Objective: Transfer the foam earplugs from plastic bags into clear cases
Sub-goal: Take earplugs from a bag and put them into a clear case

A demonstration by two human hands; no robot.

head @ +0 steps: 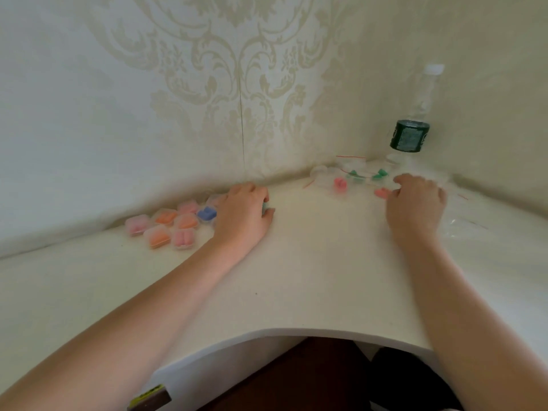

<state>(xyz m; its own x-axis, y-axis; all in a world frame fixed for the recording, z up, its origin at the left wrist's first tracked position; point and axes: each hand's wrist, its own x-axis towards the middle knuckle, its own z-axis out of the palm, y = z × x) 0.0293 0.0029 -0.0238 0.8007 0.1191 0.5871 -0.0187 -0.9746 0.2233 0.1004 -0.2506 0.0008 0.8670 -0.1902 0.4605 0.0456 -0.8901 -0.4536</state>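
Reaching my right hand (415,200) to a pink earplug (382,193) on the counter (296,277), grip loosely apart (soft, light foam: pinch mid-body); left hand (243,215) clamps a small case.

Soft, even daylight, faint shadows, overall slight blur, and wide-angle bending at the edges.

Matt, smooth off-white tabletop (311,262). At 10 o'clock, glossy clear plastic cases (166,226) holding matt foam earplugs. At 1 o'clock, thin shiny plastic bags (355,173); transparent plastic bottle (415,114) with dark glossy label. Behind, matt damask-patterned wallpaper (231,69).
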